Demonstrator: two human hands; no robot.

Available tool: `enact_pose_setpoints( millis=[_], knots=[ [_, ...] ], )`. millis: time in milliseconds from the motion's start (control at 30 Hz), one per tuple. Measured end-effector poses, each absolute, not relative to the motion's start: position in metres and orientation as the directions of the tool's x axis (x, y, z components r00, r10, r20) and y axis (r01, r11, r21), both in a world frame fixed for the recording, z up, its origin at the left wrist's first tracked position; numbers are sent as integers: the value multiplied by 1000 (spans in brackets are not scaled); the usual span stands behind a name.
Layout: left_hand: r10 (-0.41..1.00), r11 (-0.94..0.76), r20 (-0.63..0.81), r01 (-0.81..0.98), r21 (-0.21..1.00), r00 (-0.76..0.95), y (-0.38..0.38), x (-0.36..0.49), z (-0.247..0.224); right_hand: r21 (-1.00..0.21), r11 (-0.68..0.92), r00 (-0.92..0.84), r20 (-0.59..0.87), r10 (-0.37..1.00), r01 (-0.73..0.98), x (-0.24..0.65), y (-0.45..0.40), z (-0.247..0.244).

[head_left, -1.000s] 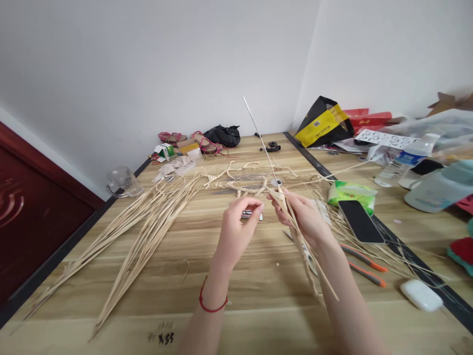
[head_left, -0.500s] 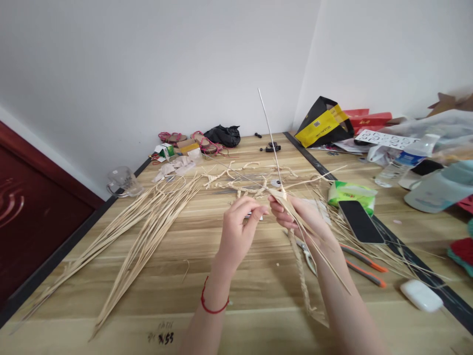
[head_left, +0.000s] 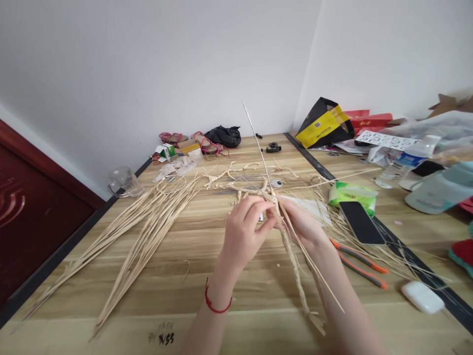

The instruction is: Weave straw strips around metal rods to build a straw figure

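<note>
My right hand (head_left: 297,219) is closed round the upper part of a straw-wrapped wire stem (head_left: 291,254). The wrapped length hangs toward me and ends in loose flat straw. From the top of the grip a bare white wire (head_left: 255,135) sticks up and leans left. Long loose straw strips (head_left: 320,273) trail over my right wrist. My left hand (head_left: 244,231), a red cord on its wrist, meets the stem from the left. Its thumb and fingers are bent in a pinch on a flat straw strip at the joint; the fingertips are partly hidden.
Two bundles of long straw (head_left: 148,236) lie at left near a glass mug (head_left: 124,181). Wrapped straw pieces (head_left: 236,170) lie beyond my hands. At right are orange-handled pliers (head_left: 362,266), a phone (head_left: 361,223), a tissue pack (head_left: 351,197), a white case (head_left: 422,297) and a bottle (head_left: 406,160).
My left hand has moved right and closed on the straw at the joint. The wire leans further left, and the wrapped stem has turned in my right hand.
</note>
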State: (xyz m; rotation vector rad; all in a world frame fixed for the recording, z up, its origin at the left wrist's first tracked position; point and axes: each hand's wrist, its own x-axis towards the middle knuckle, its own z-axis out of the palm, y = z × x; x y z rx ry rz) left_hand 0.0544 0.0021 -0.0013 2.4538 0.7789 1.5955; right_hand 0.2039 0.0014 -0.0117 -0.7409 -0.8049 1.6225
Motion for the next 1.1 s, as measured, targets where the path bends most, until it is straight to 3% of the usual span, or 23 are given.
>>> enact_pose_setpoints(
  millis=[300,433,500,633,733,900,1100],
  knots=[
    [541,-816,800,391,425,259,3,53,0,-910,-113,-176,-45,983,-398,202,-4,-5],
    [568,-802,781,386,456,259,4,52,2,-899,-90,-184,-10,983,-429,201,-5,-2],
    [617,-773,754,351,528,224,3,52,4,-902,-38,-136,23,990,-431,200,-6,1],
    [816,-577,561,143,804,137,-1,50,8,-933,26,-11,32,999,-358,201,-12,7],
    [897,-401,398,-27,916,191,-3,46,11,-967,63,58,50,997,-247,202,-16,8],
    [892,-211,240,-116,971,384,-2,40,12,-973,211,142,197,970,-93,203,-19,5],
    [917,-271,261,-6,962,301,1,38,8,-972,235,132,231,964,-20,202,-22,8]
  ],
)
